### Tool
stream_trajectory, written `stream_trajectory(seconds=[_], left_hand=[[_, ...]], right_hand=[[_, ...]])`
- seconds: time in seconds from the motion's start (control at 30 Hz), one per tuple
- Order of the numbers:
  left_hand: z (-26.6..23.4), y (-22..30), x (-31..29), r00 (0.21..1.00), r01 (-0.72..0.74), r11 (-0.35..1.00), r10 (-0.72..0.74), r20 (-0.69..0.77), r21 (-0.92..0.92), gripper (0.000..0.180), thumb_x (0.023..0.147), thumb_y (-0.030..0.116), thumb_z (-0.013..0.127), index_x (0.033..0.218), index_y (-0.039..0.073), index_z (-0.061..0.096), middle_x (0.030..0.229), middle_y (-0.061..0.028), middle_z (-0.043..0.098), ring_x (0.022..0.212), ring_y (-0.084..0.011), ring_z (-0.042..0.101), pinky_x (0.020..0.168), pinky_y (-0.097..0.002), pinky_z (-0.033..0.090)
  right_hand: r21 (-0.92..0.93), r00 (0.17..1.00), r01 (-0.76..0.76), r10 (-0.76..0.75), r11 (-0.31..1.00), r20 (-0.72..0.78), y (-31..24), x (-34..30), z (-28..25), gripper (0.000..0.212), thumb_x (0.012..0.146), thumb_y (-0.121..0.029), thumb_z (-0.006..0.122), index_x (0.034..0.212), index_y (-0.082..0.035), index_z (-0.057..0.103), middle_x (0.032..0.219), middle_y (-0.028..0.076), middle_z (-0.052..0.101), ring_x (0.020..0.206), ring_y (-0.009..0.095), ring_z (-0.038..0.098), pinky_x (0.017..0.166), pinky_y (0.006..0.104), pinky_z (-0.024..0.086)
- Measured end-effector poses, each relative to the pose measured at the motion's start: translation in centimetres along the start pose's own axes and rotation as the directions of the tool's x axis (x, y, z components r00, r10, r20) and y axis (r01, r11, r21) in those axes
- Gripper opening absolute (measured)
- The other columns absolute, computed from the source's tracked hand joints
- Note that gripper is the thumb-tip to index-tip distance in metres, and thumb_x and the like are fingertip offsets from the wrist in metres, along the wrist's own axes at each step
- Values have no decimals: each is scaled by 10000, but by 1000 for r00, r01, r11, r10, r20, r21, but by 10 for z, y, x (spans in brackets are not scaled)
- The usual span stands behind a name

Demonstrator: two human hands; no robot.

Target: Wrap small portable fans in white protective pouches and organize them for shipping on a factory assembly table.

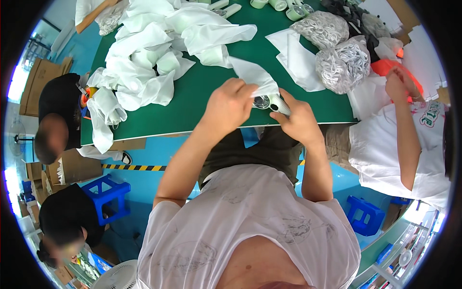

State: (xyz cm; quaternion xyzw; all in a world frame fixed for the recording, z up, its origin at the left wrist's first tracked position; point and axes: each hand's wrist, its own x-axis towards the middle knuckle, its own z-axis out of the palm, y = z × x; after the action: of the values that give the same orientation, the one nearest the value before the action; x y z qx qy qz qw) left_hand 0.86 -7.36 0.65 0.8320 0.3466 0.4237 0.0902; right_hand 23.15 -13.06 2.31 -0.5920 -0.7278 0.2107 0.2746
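Head view is showing a green table (pixel 187 106) stretching across the far side, with a heap of limp white pouches (pixel 144 58) spreading over its left. Bundles of white cord (pixel 342 65) are sitting far right. By the middle of the table's near edge, the left hand (pixel 232 102) is pinching a white pouch (pixel 254 74) between thumb and fingers, while the right hand (pixel 302 118) is gripping a pale handled device (pixel 278 104). That device is resting between the two hands, its round end pointing left and its handle slanting near right. From where I'm standing, it is looking light and stiff, probably smooth enough to be slipping from a loose hold; the handle is seeming the best grip, sparing the possibly fragile round end. The pouch is looking thin and floppy, so its edge is likely needing a firm pinch.
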Motion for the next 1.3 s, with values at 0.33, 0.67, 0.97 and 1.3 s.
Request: stream_trajectory(seconds=[0.33, 0.67, 0.97, 1.3], left_hand=[[25, 26, -13, 992, -94, 995, 95, -78, 22, 311, 788, -7, 687, 1096, 23, 714, 809, -80, 551, 751, -275, 606, 648, -384, 539], [12, 37, -12, 984, -172, 947, 151, -96, -270, 305, 790, -68, 709, 1077, 30, 734, 746, -93, 564, 628, -272, 566, 538, -397, 468], [31, 63, -26, 931, -324, 822, 188, -314, -469, 376, 788, -57, 680, 1160, 3, 680, 901, -122, 550, 708, -295, 584, 587, -403, 496], [-50, 40, -15, 991, -128, 974, 119, 59, 189, 648, 891, 141, 585, 1482, -64, 414, 1137, -206, 623, 1148, -365, 588, 1087, -535, 406]], right_hand=[[57, 992, -94, 99, 994, -82, -9, 7, 25, 705, 732, -68, 738, 1390, 58, 520, 1274, 296, 596, 1168, 469, 584, 975, 480, 501], [18, 917, 94, -79, 995, -392, -25, 9, 18, 720, 668, -56, 800, 1340, -56, 541, 1194, 223, 611, 1085, 442, 610, 902, 496, 536], [-47, 943, 96, -106, 994, -316, 14, 6, 6, 345, 733, -33, 718, 1074, -57, 758, 1004, 104, 698, 875, 250, 683, 684, 301, 525], [248, 966, 253, -259, 935, -9, -74, 22, -22, 292, 714, 60, 728, 1003, 35, 762, 957, 104, 726, 851, 176, 667, 747, 278, 507]])
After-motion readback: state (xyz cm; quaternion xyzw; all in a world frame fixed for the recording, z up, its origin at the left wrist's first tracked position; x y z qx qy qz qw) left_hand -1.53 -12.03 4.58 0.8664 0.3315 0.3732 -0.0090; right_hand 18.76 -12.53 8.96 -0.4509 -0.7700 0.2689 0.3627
